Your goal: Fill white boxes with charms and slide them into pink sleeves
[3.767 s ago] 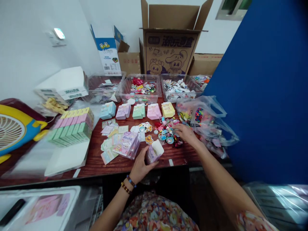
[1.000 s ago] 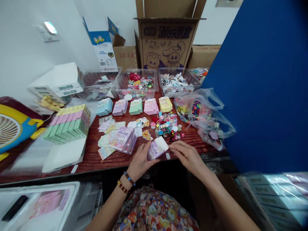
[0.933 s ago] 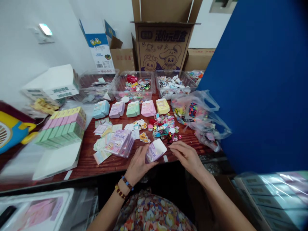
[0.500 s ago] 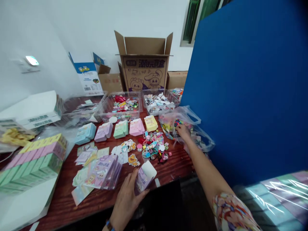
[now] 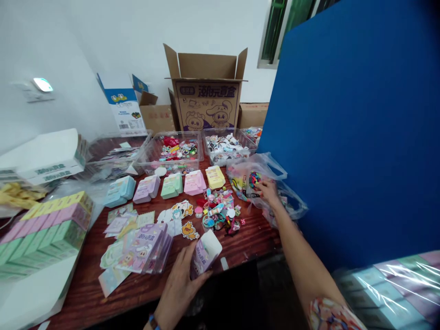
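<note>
My left hand [image 5: 179, 279] is wrapped round a small purple printed box [image 5: 205, 256], tilted, with its white open top facing up and right. My right hand [image 5: 268, 191] reaches into a clear plastic bag [image 5: 271, 166], its fingers bent together beside a cluster of colourful small pieces [image 5: 255, 179]; what lies between the fingertips is too small to make out. Between the hands spreads a pile of trinkets and hair ties [image 5: 220, 211]. Left of my left hand are stacked purple boxes [image 5: 151, 247], with printed cards [image 5: 115, 254] and an orange cartoon sticker [image 5: 189, 230] close by.
Folded blue [image 5: 120, 190], lilac [image 5: 146, 189], green [image 5: 172, 185], pink [image 5: 195, 182] and yellow boxes [image 5: 215, 177] form a row. Clear trays [image 5: 172, 166] and a large carton [image 5: 208, 103] stand behind. A blue panel [image 5: 343, 137] borders the right; a box-filled carton [image 5: 44, 293] sits left.
My right hand has shifted slightly right and down within the bag, uncovering more of the colourful cluster. My left hand keeps the purple box in nearly the same place.
</note>
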